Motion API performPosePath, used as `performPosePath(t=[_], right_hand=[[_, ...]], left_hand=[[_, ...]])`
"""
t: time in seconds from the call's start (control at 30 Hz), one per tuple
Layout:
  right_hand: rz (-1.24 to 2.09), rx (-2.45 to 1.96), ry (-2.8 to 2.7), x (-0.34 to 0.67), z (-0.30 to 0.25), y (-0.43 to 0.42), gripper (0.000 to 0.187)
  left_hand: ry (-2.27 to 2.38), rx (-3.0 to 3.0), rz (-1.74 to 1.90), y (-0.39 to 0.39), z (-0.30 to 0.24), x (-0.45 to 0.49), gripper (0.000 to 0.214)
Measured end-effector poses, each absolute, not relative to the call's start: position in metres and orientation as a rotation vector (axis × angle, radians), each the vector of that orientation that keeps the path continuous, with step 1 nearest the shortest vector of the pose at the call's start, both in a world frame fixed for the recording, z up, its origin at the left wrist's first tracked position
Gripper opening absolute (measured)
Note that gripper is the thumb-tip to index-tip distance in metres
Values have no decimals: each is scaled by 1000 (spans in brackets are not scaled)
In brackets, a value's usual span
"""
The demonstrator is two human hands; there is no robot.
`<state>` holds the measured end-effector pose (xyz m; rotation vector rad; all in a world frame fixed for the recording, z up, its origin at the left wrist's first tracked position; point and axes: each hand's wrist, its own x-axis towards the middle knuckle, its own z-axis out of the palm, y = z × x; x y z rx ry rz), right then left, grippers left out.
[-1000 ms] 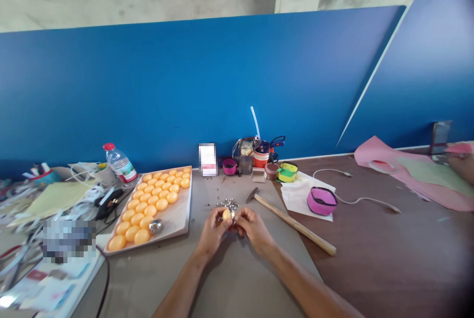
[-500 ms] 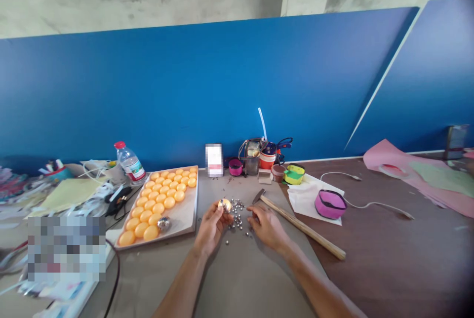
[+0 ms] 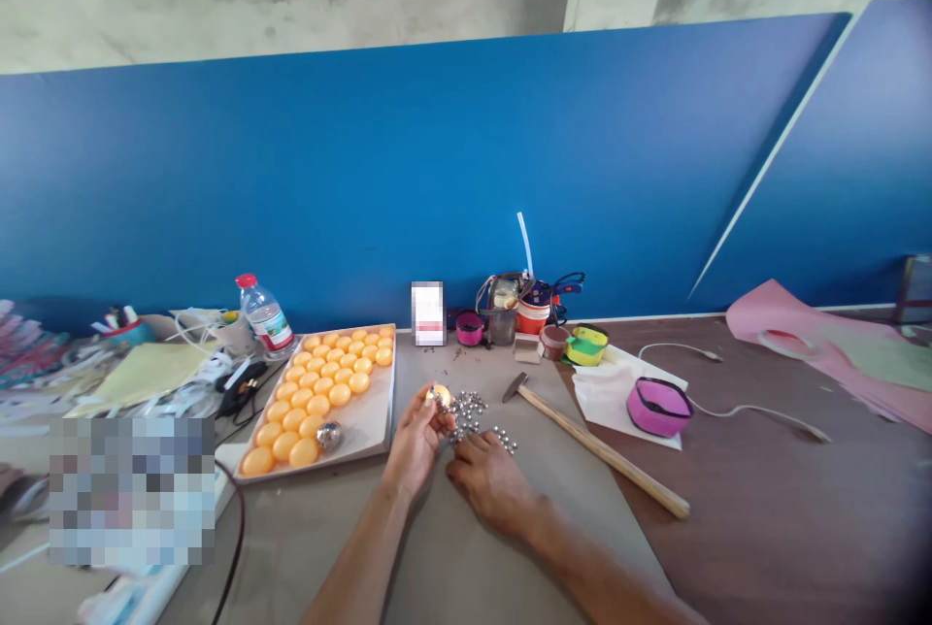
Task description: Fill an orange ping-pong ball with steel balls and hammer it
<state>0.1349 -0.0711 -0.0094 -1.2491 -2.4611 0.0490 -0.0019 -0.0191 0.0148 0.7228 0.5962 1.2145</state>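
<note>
My left hand is closed round an orange ball partly covered with shiny silver studs. Just right of it, loose silver studs lie scattered on the grey mat. My right hand rests low over the near side of these studs, its fingers bent and drawn together; what they pinch, if anything, is hidden. Further left, a shallow white tray carries rows of plain orange balls. One ball covered in silver studs sits in it beside them.
A hammer with a wooden handle lies to the right. Beyond it are a purple band on white paper and a white cable. Cups and tools stand by the blue partition. A water bottle stands behind the tray.
My right hand has moved left and nearer to me, onto the near edge of the studs, and its fingers have drawn together. My left hand still holds the ball.
</note>
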Motion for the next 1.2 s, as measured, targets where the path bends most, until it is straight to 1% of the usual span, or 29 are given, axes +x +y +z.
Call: performPosePath(t=[0.23,0.4,0.47,0.67,0.87,1.03,1.1,1.2], right_hand=[[68,-1225,-2453,135,-7,-74,17],[116,-1220,-2487,132,-7,-76,17],[200,-1232,-2390,133,-6,-76,17],[553,-1292,-1852,148,-1,-71,17],[711,-1283,-1727,151,0,-73,15],[957,-1312,-1484,146,-2,-73,10],[998,-1295,-1365,147,-4,-69,8],[1014,-1265,-1236,151,-8,-63,10]], left_hand=[[612,730,1213,-18,13,-2,31],[618,717,1215,-17,8,-1,32],[628,716,1212,-17,7,-1,32],[622,709,1169,-18,8,-2,31],[634,710,1142,-18,8,-2,32],[691,746,1145,-20,8,0,33],[713,767,1140,-21,8,1,35],[708,795,1126,-23,8,3,36]])
